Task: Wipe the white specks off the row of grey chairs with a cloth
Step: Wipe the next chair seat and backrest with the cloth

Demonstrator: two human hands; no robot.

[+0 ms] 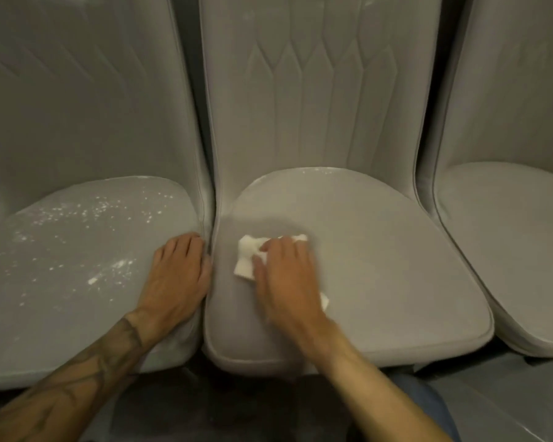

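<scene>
Three grey upholstered chairs stand side by side. My right hand [284, 275] presses a white cloth [248, 258] flat onto the left part of the middle chair's seat [380, 266], which shows only a few white specks along its back edge. My left hand [179, 272] rests palm down, fingers apart, on the right edge of the left chair's seat [77, 275]. That seat is scattered with white specks [93, 279]. The cloth pokes out beyond my fingertips and behind the heel of my hand.
The right chair's seat [517, 250] shows no specks. Narrow dark gaps separate the chairs. Tall quilted backrests [316, 90] rise behind the seats. Dark floor lies below the front edges, and a blue trouser knee [428, 406] shows at the bottom.
</scene>
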